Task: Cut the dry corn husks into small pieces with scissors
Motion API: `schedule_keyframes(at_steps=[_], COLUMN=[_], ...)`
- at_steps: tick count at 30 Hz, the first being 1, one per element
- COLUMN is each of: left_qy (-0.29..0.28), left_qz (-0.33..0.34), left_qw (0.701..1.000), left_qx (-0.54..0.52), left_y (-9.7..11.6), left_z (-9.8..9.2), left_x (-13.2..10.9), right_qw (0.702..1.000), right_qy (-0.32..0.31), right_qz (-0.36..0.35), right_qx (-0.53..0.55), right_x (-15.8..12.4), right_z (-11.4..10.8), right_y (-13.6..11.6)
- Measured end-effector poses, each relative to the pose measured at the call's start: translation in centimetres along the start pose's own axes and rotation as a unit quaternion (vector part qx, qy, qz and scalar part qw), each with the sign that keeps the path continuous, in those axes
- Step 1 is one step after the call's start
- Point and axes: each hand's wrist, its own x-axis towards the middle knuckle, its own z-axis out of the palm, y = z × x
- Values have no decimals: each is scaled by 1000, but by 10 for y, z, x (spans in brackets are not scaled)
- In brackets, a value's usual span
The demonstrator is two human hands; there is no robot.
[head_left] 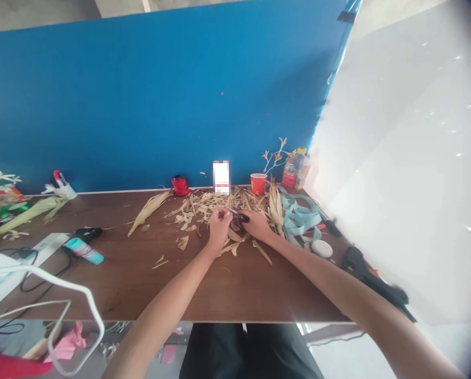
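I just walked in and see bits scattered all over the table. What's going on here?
A person works with both hands over a pile of dried husk scraps on a brown table. The right hand holds what look like small dark scissors, while the left hand pinches a husk piece against them. A red paper cup stands behind, and pale blue ribbon lies to the right.

Dark brown wood-grain bench [140, 273] under pale straw-coloured dried husk scraps [207, 202]. Solid bright blue partition wall [140, 95] behind, plain white panel [409, 158] to the right. Red paper cup [258, 183] with a yellow mark, small red spool [180, 186], orange-labelled plastic bottle [296, 169]. Pale blue ribbon strips [298, 218] beside a white round disc [322, 248]. Teal tube [84, 250] with a pink band. Black glue gun [373, 279]. Green-yellow husk bundle [33, 210] at far left, white cable [61, 287] across the near edge.
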Motion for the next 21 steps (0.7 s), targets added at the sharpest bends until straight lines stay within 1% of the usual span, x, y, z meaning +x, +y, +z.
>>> schedule_keyframes(at_steps=[4, 11, 21], left_qy=[12, 38, 80], left_qz=[-2, -33, -14], left_qw=[999, 997, 995], left_qx=[-29, -56, -55], left_y=[2, 4, 4], left_z=[0, -2, -5], left_x=[0, 1, 5], right_qw=[1000, 1000, 1000], right_qy=[2, 9, -1], right_qz=[8, -6, -1], right_qx=[3, -4, -22], right_x=[-1, -1, 1], right_z=[-1, -1, 3], right_y=[-1, 2, 5])
